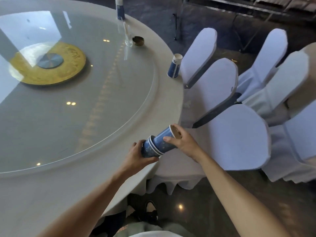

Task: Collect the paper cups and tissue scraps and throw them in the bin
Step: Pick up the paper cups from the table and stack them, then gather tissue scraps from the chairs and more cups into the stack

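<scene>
A round banquet surface [164,106] with a glass turntable fills the room, white-covered chairs [236,137] pushed against it. At its near edge the left hand [136,155] is wrapped around a nested stack of blue paper cups [150,149], while the right hand [183,142] pinches another cup [165,136] by wall and rim, its base tucked into the stack. They look light and crushable, best gripped gently around the sides. Two more cups [174,66] stand farther along the edge.

I see one blue paper cup [174,68] on the round white-clothed table's [167,103] right edge, another blue-and-white paper cup [119,8] at its far edge, white-covered chairs [236,137] just right.
</scene>
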The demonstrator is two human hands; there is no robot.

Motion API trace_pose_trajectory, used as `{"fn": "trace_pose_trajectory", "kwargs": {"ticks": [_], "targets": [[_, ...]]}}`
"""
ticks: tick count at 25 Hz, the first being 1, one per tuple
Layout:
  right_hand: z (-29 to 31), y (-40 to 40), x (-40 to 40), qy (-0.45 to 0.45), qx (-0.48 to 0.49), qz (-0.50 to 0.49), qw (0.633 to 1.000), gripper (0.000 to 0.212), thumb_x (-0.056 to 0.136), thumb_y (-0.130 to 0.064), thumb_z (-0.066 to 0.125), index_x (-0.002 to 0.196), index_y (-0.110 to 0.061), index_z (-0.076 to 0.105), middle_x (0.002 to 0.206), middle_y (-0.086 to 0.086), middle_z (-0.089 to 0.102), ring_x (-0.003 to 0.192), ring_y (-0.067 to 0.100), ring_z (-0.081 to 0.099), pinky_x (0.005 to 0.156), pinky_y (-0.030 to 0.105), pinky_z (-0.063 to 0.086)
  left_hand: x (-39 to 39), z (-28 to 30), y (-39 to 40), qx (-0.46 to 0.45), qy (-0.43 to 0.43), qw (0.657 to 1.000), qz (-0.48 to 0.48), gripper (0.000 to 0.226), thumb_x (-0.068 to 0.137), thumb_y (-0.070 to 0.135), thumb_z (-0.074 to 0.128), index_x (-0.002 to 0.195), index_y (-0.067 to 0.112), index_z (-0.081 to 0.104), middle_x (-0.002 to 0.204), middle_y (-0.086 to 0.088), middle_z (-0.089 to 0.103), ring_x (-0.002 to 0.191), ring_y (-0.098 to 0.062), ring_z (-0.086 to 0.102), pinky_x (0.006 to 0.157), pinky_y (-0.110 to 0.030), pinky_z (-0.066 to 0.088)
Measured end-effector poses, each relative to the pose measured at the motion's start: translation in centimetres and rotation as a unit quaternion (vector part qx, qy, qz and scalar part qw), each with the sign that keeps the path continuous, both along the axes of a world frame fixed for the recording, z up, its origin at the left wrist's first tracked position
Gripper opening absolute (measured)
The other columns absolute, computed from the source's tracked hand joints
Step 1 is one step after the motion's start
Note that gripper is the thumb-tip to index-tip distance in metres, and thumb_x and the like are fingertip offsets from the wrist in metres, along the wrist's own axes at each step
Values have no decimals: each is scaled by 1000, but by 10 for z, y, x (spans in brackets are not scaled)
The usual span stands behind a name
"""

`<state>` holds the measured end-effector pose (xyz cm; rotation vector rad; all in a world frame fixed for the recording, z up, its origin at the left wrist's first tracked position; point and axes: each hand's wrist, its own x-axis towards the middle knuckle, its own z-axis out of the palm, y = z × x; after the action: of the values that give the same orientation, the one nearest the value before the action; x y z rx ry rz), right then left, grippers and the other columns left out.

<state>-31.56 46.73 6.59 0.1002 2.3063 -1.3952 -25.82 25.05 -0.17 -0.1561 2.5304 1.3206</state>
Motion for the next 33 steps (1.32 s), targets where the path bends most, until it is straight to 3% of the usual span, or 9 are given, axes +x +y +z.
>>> {"fn": "trace_pose_trajectory", "kwargs": {"ticks": [4, 7, 12, 17, 20, 24, 26, 29, 33], "targets": [[-16, 6, 25, -32, 22, -5, 999, 62, 89, -46, 77, 140, -18, 55, 134, 0, 60, 122, 17, 60, 104, 40, 53, -3, -11, 31, 45, -13, 996, -77, 78, 68, 47, 89, 134, 31, 52, 115, 7, 53, 95, -4, 55, 75, -14, 44], [-25, 15, 37, -80, 4, -27, 996, 64, 95, -49, 67, 148, -18, 48, 141, 1, 56, 126, 17, 57, 107, 37, 50, 2, -22, 55, 61, -14, 994, -92, 80, 66, 52, 88, 135, 31, 51, 118, 8, 55, 101, -6, 57, 81, -18, 47], [-42, 38, 34, -118, 12, -6, 993, 70, 96, -58, 59, 155, -25, 38, 145, 1, 50, 131, 21, 55, 105, 39, 53, -3, -34, 79, 47, -19, 994, -100, 79, 64, 58, 85, 133, 32, 54, 116, 11, 61, 101, -6, 60, 77, -12, 46], [-56, 72, -2, -129, 23, 41, 991, 83, 86, -70, 59, 154, -25, 41, 151, 2, 50, 133, 20, 54, 108, 41, 51, -22, -41, 113, 33, -30, 997, -64, 78, 66, 54, 85, 134, 35, 52, 114, 12, 58, 101, -6, 59, 78, -14, 45], [-62, 105, -38, -121, 28, 84, 989, 78, 93, -69, 54, 157, -27, 39, 156, 1, 47, 139, 20, 49, 110, 37, 45, -38, -44, 143, 32, -45, 998, -23, 81, 68, 53, 86, 137, 33, 49, 117, 14, 57, 105, -6, 59, 81, -16, 46], [-75, 163, -96, -98, 13, 67, 993, 71, 98, -58, 57, 158, -25, 39, 159, 0, 43, 145, 20, 44, 108, 31, 37, -53, -54, 191, 35, -67, 996, 52, 85, 65, 61, 85, 137, 36, 47, 127, 13, 60, 112, -4, 60, 87, -17, 48], [-90, 189, -121, -82, 56, 79, 992, 73, 96, -56, 61, 159, -27, 37, 163, 1, 37, 149, 22, 38, 112, 35, 37, -56, -60, 208, 40, -77, 992, 95, 81, 64, 58, 86, 133, 39, 47, 127, 13, 61, 113, -5, 60, 88, -17, 47], [-122, 223, -152, -77, 141, 136, 978, 82, 92, -55, 65, 162, -31, 28, 172, 4, 15, 157, 25, 20, 123, 46, 26, -58, -70, 235, 61, -95, 981, 159, 77, 64, 54, 87, 130, 41, 50, 122, 19, 64, 115, -3, 62, 96, -27, 53], [-174, 242, -187, -74, 271, 239, 929, 88, 93, -51, 64, 164, -35, 15, 173, 7, -5, 159, 31, -4, 126, 54, 17, -63, -100, 257, 73, -132, 967, 207, 82, 62, 55, 88, 133, 39, 49, 122, 21, 65, 114, -1, 62, 100, -34, 54]]}}
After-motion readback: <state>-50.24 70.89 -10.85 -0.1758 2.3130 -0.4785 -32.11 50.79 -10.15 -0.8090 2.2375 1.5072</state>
